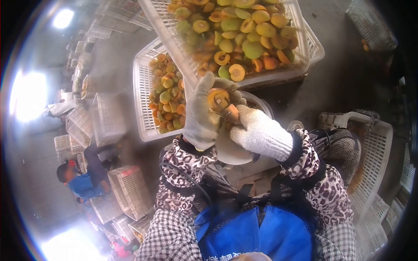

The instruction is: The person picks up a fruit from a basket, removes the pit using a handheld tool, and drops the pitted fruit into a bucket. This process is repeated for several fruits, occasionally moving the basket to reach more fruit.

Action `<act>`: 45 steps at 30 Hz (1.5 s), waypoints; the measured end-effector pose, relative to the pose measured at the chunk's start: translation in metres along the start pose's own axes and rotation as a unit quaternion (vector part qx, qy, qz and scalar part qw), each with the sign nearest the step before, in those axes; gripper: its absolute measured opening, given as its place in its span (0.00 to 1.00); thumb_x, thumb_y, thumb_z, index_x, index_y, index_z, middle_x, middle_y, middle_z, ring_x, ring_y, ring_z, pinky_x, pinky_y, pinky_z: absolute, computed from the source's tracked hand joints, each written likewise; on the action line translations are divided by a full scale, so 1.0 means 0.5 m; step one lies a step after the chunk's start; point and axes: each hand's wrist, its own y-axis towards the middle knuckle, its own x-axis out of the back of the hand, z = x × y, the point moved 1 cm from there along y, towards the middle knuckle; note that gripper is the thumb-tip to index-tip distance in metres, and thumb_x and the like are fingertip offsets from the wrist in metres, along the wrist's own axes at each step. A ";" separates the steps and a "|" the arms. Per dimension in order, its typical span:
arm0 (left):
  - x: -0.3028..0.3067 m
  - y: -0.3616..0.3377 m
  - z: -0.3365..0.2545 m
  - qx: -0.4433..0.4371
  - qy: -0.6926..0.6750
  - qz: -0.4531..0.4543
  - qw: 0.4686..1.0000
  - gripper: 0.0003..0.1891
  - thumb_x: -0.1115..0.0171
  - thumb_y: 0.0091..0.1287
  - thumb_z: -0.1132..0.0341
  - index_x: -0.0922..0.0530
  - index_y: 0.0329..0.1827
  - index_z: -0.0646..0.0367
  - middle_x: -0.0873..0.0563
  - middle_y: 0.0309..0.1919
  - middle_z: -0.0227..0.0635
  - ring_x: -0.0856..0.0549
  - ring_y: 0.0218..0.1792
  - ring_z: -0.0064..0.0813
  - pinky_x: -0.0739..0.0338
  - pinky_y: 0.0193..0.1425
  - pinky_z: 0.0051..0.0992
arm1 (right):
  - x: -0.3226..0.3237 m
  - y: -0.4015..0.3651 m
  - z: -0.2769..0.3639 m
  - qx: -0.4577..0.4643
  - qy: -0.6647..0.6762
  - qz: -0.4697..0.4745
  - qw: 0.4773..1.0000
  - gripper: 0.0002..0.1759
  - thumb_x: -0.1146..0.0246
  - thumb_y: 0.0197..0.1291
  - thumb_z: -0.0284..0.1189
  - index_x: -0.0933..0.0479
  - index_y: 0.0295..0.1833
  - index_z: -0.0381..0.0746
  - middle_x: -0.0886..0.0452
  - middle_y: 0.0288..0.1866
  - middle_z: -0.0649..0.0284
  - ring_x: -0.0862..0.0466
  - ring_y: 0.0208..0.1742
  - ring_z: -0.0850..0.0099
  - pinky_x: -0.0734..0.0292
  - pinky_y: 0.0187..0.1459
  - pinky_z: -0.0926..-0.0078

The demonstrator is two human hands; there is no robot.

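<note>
Both of my hands wear pale knit gloves and meet in front of me. My left hand (201,116) is closed around a halved apricot (218,98), its cut orange face turned up. In my right hand (263,134) is the short orange-brown handle of a pitting knife (234,114). Its thin metal end rests at the fruit's cut face; its exact shape is hard to make out. Below my hands sits a white bucket (230,152), partly covered by them. Just beyond, a white crate (301,26) is heaped with halved apricots (252,48).
Left of my hands stands another white crate (140,93) of smaller apricot pieces. A crate (383,152) is by my right knee. Farther left, a person in blue (85,185) sits among stacked crates (130,191). Another crate (370,26) lies at upper right.
</note>
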 end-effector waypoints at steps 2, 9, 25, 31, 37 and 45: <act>-0.004 -0.002 -0.002 0.002 0.038 -0.004 0.999 0.24 0.55 0.80 0.50 0.23 0.45 0.66 0.16 0.34 0.42 0.13 0.36 0.34 0.15 0.41 0.28 | 0.007 -0.002 0.003 -0.011 0.003 0.016 1.000 0.17 0.42 0.62 0.36 0.24 0.50 0.35 0.16 0.37 0.47 0.15 0.41 0.49 0.20 0.44 0.58; -0.002 -0.004 0.001 -0.017 0.215 0.016 0.976 0.22 0.59 0.82 0.53 0.24 0.49 0.65 0.16 0.36 0.40 0.13 0.39 0.31 0.16 0.45 0.29 | -0.019 -0.006 -0.003 -0.056 -0.035 -0.015 0.998 0.18 0.42 0.64 0.36 0.26 0.50 0.32 0.17 0.35 0.47 0.15 0.35 0.52 0.19 0.38 0.60; -0.033 -0.007 0.002 0.095 0.031 -0.038 0.994 0.24 0.54 0.78 0.46 0.25 0.37 0.59 0.21 0.32 0.35 0.16 0.37 0.31 0.15 0.49 0.38 | 0.023 -0.018 -0.042 -0.102 0.482 0.291 0.820 0.10 0.36 0.62 0.32 0.24 0.42 0.38 0.24 0.25 0.68 0.24 0.21 0.81 0.29 0.21 0.84; 0.013 0.006 0.005 0.105 -0.078 -0.029 0.991 0.17 0.45 0.76 0.53 0.25 0.40 0.60 0.20 0.32 0.35 0.16 0.36 0.30 0.14 0.48 0.38 | -0.001 -0.017 -0.051 -0.087 0.494 0.322 0.803 0.11 0.35 0.59 0.30 0.23 0.46 0.39 0.23 0.26 0.70 0.23 0.25 0.81 0.29 0.25 0.83; 0.163 0.040 -0.081 -0.133 0.274 -0.187 0.934 0.19 0.40 0.74 0.55 0.23 0.53 0.63 0.16 0.43 0.44 0.15 0.40 0.34 0.17 0.49 0.31 | -0.043 -0.012 -0.082 -0.136 -0.276 0.160 0.938 0.22 0.33 0.61 0.37 0.22 0.59 0.40 0.13 0.44 0.60 0.13 0.41 0.66 0.17 0.44 0.69; 0.083 0.183 0.025 -0.381 0.701 -0.013 0.603 0.20 0.36 0.66 0.61 0.23 0.60 0.57 0.18 0.52 0.40 0.21 0.55 0.45 0.31 0.66 0.43 | -0.043 -0.025 -0.152 0.021 -0.348 -0.010 0.937 0.10 0.45 0.68 0.31 0.24 0.45 0.36 0.17 0.28 0.47 0.13 0.32 0.53 0.19 0.30 0.57</act>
